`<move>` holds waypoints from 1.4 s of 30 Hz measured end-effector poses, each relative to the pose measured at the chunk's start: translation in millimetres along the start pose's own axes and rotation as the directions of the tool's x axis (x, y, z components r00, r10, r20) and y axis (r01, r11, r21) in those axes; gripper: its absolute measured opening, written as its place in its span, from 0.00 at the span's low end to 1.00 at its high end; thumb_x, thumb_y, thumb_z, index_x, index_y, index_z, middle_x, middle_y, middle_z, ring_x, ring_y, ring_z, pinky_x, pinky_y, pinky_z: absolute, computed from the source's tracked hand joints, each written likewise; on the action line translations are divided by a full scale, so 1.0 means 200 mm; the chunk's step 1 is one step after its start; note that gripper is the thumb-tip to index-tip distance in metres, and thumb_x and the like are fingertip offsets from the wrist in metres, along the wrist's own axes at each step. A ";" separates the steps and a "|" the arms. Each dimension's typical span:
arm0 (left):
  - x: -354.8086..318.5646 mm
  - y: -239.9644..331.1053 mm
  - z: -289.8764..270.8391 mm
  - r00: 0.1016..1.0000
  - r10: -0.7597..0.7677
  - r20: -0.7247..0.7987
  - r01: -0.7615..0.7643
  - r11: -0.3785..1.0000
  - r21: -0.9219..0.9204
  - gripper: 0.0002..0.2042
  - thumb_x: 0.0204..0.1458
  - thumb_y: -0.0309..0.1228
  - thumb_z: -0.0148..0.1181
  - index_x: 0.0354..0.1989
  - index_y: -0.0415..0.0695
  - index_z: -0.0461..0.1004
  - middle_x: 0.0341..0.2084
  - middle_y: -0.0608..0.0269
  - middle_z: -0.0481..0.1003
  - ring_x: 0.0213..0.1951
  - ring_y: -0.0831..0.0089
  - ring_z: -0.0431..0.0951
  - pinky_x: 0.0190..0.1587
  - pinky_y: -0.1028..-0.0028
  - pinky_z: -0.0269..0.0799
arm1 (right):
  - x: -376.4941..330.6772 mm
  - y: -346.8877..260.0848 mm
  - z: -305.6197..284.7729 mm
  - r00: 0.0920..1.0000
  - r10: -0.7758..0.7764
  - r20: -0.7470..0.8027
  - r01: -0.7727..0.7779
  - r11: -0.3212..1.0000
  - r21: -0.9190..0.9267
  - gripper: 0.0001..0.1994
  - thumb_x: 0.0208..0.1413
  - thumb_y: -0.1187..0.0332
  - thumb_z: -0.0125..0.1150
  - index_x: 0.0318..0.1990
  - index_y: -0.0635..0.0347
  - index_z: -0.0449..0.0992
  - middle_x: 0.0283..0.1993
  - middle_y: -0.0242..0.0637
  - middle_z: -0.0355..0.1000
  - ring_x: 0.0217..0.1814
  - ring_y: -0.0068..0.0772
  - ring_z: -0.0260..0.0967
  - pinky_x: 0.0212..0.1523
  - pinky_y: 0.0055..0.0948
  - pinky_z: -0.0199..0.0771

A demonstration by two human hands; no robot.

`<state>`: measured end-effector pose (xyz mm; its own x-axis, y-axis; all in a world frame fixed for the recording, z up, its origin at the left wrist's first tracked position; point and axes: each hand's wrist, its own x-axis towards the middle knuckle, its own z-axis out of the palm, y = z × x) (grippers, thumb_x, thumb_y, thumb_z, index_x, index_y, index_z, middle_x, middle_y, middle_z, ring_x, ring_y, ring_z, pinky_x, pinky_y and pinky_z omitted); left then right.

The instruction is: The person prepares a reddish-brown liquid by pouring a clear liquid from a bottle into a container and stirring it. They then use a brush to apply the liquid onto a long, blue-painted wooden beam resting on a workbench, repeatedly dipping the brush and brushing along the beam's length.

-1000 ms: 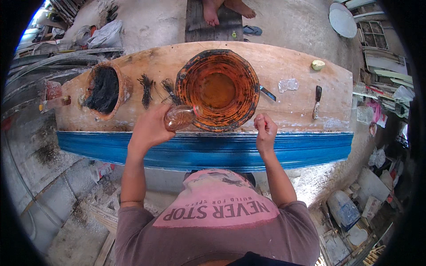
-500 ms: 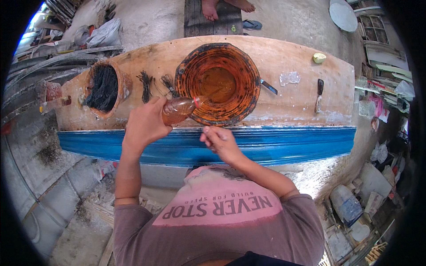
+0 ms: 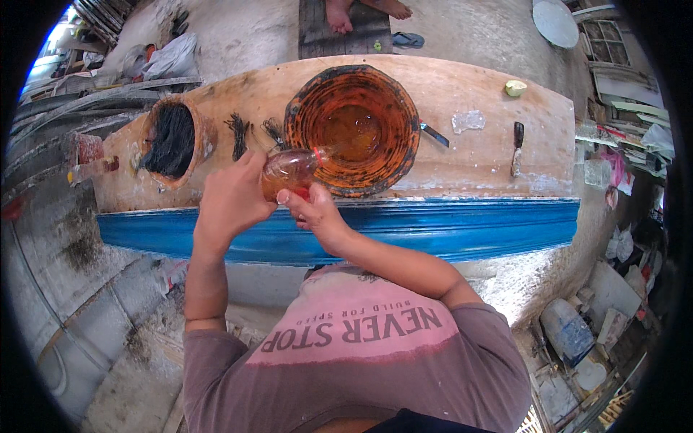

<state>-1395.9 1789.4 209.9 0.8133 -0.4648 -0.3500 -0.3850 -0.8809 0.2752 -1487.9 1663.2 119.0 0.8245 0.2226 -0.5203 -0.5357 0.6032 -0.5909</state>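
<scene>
orange bowl (image 3: 393, 137), amber liquid (image 3: 351, 131) inside; left fingers (image 3: 254, 163) wrapped round tilted clear bottle (image 3: 289, 167); right fingers (image 3: 299, 206) pinching red cap (image 3: 316, 193).

Pale concrete floor (image 3: 462, 32), patchy light (image 3: 514, 283)

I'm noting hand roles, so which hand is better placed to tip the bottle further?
Likely left: the left hand grips the bottle, angled toward the orange basin, while the right hand seems to hold a small red item.

A clear bottle (image 3: 289, 167) (red-ringed neck) is tilted nearly sideways, its mouth over a black-streaked orange bowl (image 3: 395, 126).
</scene>
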 end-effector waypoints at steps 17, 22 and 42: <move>-0.14 -0.02 0.00 0.996 0.077 -0.032 -0.081 0.985 -0.153 0.27 0.37 0.30 0.69 0.50 0.43 0.67 0.40 0.52 0.75 0.43 0.50 0.77 0.44 0.59 0.73 | 0.00 -0.03 -0.01 0.994 0.096 -0.060 -0.084 0.980 0.182 0.18 0.53 0.51 0.68 0.34 0.51 0.67 0.21 0.17 0.52 0.19 0.10 0.47 0.16 0.18 0.45; -0.17 -0.02 0.01 0.997 0.051 -0.053 -0.059 0.984 -0.167 0.28 0.38 0.31 0.69 0.51 0.44 0.68 0.42 0.53 0.76 0.45 0.52 0.77 0.45 0.60 0.74 | 0.02 -0.03 -0.01 0.994 0.088 -0.060 -0.076 0.979 0.188 0.18 0.53 0.51 0.68 0.35 0.51 0.68 0.22 0.17 0.53 0.19 0.11 0.47 0.16 0.18 0.45; -0.17 -0.01 0.02 0.998 0.043 -0.039 -0.048 0.990 -0.131 0.31 0.39 0.33 0.69 0.55 0.43 0.67 0.45 0.50 0.76 0.47 0.52 0.77 0.47 0.62 0.74 | 0.01 -0.03 -0.03 0.994 0.065 -0.090 -0.047 0.981 0.190 0.18 0.53 0.51 0.68 0.32 0.51 0.67 0.21 0.18 0.54 0.18 0.10 0.48 0.15 0.17 0.46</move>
<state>-1425.0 1806.1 217.2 0.8123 -0.4986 -0.3027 -0.3631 -0.8384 0.4066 -1484.5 1656.3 117.4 0.7682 0.1915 -0.6108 -0.5293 0.7267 -0.4379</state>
